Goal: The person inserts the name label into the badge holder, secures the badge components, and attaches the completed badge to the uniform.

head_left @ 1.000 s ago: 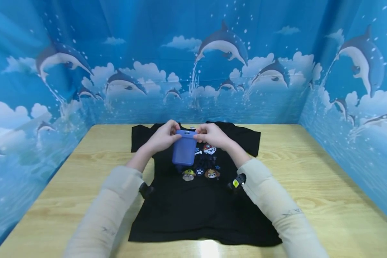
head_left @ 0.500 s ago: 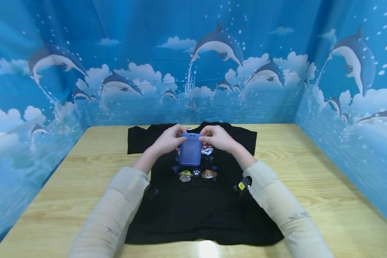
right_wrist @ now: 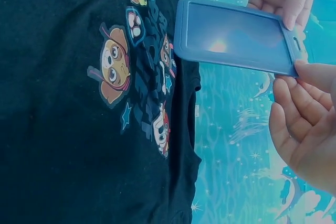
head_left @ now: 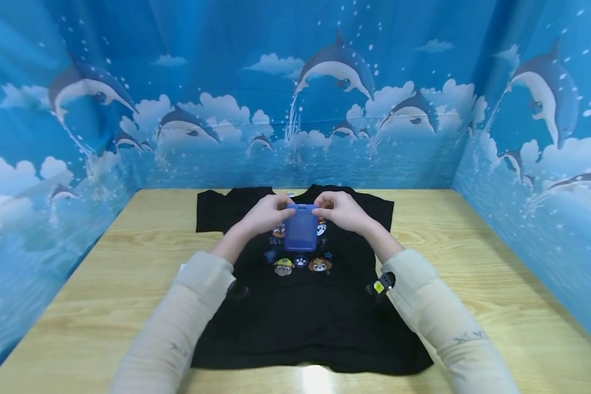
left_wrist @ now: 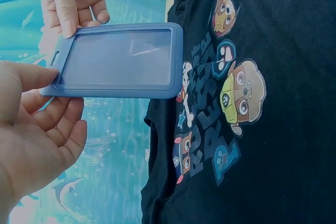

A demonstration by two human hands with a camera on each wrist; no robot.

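Both hands hold a blue badge holder [head_left: 301, 230] over the chest of a black T-shirt [head_left: 305, 317]. The holder is a flat frame with a clear window and a slot at its top end. My left hand [head_left: 268, 212] pinches one top corner between thumb and fingers. At the other top corner, my right hand [head_left: 342, 210] pinches it the same way. In the left wrist view, the holder's [left_wrist: 118, 61] lower end overlaps the shirt's print. The right wrist view shows light glinting on the holder's [right_wrist: 236, 38] window. Cartoon dogs and a paw badge are printed on the shirt.
The shirt lies spread on a light wood table [head_left: 473, 262], its neck at the far side. A blue curtain [head_left: 256, 60] with dolphins stands behind the table and along both sides. A small white thing [head_left: 182, 267] shows beside the left sleeve.
The badge holder and both hands have shifted right over the shirt. The holder, tilted a second ago, now hangs straight and centred on the print. Both hands keep their pinch.
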